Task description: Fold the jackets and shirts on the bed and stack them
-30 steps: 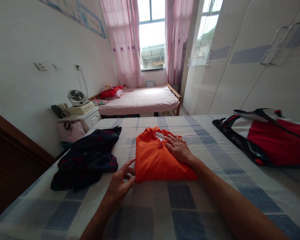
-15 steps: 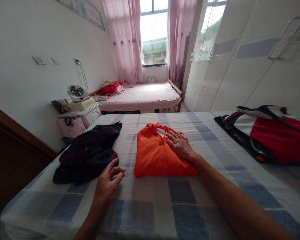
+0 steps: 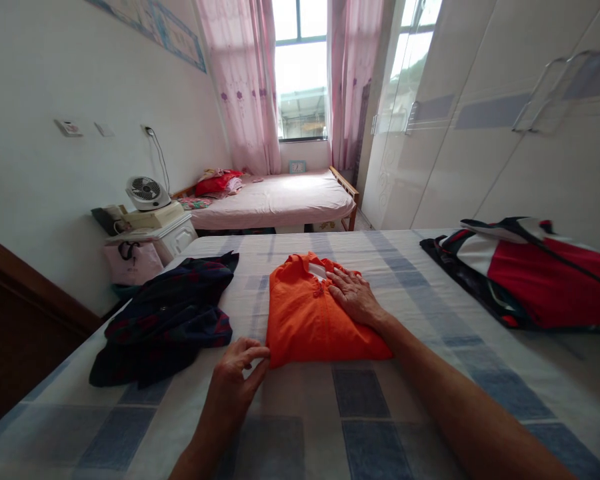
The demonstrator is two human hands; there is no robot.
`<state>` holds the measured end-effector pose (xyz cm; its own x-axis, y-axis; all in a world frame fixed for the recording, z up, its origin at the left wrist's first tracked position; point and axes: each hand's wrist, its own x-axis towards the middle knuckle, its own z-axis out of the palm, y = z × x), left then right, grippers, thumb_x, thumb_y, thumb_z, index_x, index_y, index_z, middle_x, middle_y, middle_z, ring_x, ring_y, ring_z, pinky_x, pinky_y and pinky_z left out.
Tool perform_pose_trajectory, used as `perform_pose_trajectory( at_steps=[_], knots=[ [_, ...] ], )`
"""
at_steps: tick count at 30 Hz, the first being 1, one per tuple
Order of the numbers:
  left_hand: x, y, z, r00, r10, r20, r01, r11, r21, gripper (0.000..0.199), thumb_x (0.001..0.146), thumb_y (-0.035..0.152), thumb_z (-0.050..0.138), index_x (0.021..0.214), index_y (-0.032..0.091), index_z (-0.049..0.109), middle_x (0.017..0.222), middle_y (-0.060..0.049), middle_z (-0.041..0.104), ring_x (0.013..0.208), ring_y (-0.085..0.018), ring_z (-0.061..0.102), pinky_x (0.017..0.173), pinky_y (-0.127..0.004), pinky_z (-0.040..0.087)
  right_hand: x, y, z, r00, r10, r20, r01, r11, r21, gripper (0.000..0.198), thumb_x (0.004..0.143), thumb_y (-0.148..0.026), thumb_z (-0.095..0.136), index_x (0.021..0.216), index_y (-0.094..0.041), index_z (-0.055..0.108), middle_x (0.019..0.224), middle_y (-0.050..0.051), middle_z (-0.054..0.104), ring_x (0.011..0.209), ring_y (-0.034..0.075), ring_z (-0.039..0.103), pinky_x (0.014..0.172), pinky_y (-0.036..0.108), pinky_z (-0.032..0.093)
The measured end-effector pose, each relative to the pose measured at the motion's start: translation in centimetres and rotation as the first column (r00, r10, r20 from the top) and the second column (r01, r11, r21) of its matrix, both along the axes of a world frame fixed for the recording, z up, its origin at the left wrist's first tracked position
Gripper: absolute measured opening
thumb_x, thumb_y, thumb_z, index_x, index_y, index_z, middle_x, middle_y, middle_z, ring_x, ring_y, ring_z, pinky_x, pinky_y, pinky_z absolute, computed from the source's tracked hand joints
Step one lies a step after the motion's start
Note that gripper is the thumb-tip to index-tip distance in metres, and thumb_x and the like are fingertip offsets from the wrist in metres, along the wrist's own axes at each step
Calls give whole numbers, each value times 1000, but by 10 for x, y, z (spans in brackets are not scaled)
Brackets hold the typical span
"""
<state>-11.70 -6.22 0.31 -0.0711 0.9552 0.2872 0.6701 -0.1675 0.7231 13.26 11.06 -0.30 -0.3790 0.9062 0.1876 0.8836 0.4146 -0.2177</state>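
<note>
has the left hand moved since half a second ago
Yes, rightward: against the dark blue bedspread square, the left hand moved closer, now at the orange garment's corner.

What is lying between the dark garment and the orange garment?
In the head view, a strip of the checked sheet separates the dark garment from the orange garment; at its near end, the left hand touches the orange one's corner.

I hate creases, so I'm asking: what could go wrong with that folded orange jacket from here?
The left hand is at the near left corner of the orange jacket; a tug there might pull the fold askew. The right hand lies flat on its upper right part, so sliding it could wrinkle the front.
</note>
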Motion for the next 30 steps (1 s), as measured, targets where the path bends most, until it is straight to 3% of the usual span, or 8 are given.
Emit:
perform_pose_trajectory(
  at_steps=[4, 10, 16, 22, 30],
  knots=[
    [-4, -1, -3, 997, -52, -51, 55, 997, 58, 14, 78, 28, 57, 80, 24, 70, 84, -4, 64, 79, -19, 61, 66, -28, 48, 0, -4, 4, 1000, -16, -12, 16, 1000, -25, 53, 93, -46, 20, 139, -27, 38, 149, 1, 30, 137, 21, 24, 110, 42, 18],
    [1, 5, 0, 987, -97, -129, 84, 991, -103, 15, 79, 25, 53, 82, 22, 68, 89, -6, 65, 78, -20, 61, 68, -31, 49, -1, -4, 3, 999, -26, -29, 25, 999, -29, 53, 93, -47, 21, 140, -26, 38, 149, 2, 30, 137, 22, 24, 110, 42, 17],
    [13, 8, 10, 948, -76, -310, 52, 995, -86, 16, 75, 14, 48, 67, 20, 60, 78, -5, 62, 78, -21, 59, 73, -34, 46, 0, -3, 2, 999, -11, -31, 10, 1000, -23, 53, 94, -47, 21, 139, -27, 38, 149, 2, 30, 137, 21, 23, 110, 42, 17],
    [4, 10, 5, 944, -183, -274, 159, 982, -107, 18, 78, 16, 47, 77, 21, 64, 86, -6, 63, 81, -20, 59, 74, -32, 47, 0, -3, 2, 1000, -16, -23, 15, 1000, -25, 53, 94, -47, 20, 140, -27, 38, 149, 2, 30, 138, 20, 23, 110, 41, 17],
    [13, 12, 13, 875, -149, -461, 69, 980, -184, 18, 74, 8, 42, 69, 19, 56, 85, -7, 60, 84, -20, 56, 78, -32, 42, -1, -4, 2, 999, -20, -34, 19, 999, -28, 53, 93, -46, 22, 139, -25, 39, 149, 2, 31, 137, 22, 23, 110, 42, 15]
  ],
)
